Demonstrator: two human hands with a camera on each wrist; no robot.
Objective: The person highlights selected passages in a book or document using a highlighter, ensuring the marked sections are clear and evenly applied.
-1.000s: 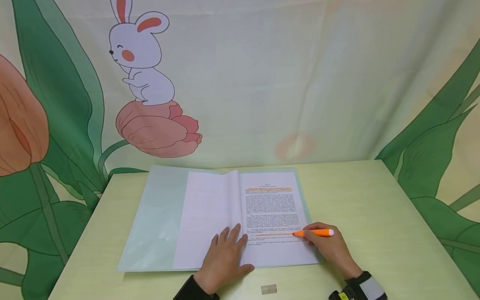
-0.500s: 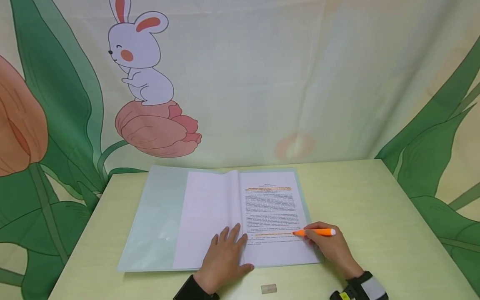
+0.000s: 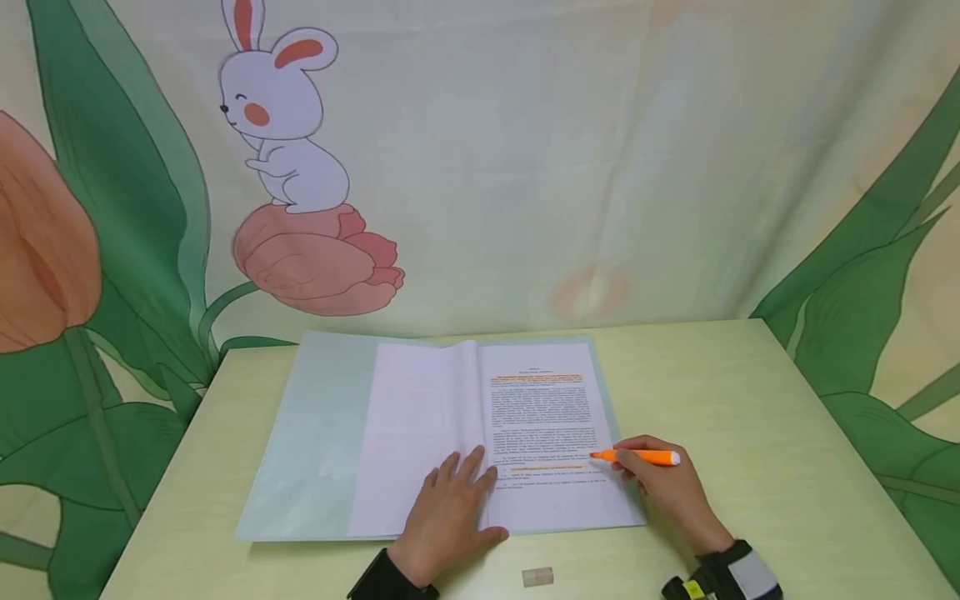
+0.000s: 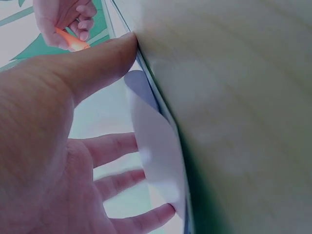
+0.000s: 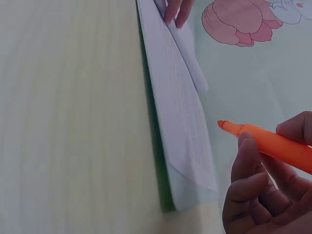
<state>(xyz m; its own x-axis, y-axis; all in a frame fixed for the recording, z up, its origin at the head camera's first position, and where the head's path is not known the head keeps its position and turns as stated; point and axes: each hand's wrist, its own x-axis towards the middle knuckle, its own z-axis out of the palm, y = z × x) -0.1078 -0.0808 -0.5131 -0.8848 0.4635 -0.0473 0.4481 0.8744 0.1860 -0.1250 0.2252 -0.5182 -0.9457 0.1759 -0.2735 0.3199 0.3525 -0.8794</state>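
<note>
An orange highlighter [image 3: 651,457] is pinched between the thumb and fingers of my right hand [image 3: 671,487], its tip pointing left over the right-hand page. In the right wrist view the highlighter [image 5: 275,145] has its tip raised off the paper. My left hand [image 3: 450,517] rests with spread fingers near the fold of the open document [image 3: 543,512], its thumb at the lower edge. The left wrist view shows the left fingers [image 4: 114,148] against the curved sheet [image 4: 158,141]. Printed text fills the right page, with orange marked lines near the top and lower down; the left page is blank.
A pale blue folder cover [image 3: 315,450] lies spread under the pages on the light wooden table [image 3: 757,433]. A small greyish block [image 3: 537,577] sits near the front edge. Behind the table hangs a cloth [image 3: 510,167] printed with a rabbit, flowers and leaves.
My right hand has lifted the highlighter from the lower orange line and shifted slightly up and to the right. The left hand stays in place on the pages.
</note>
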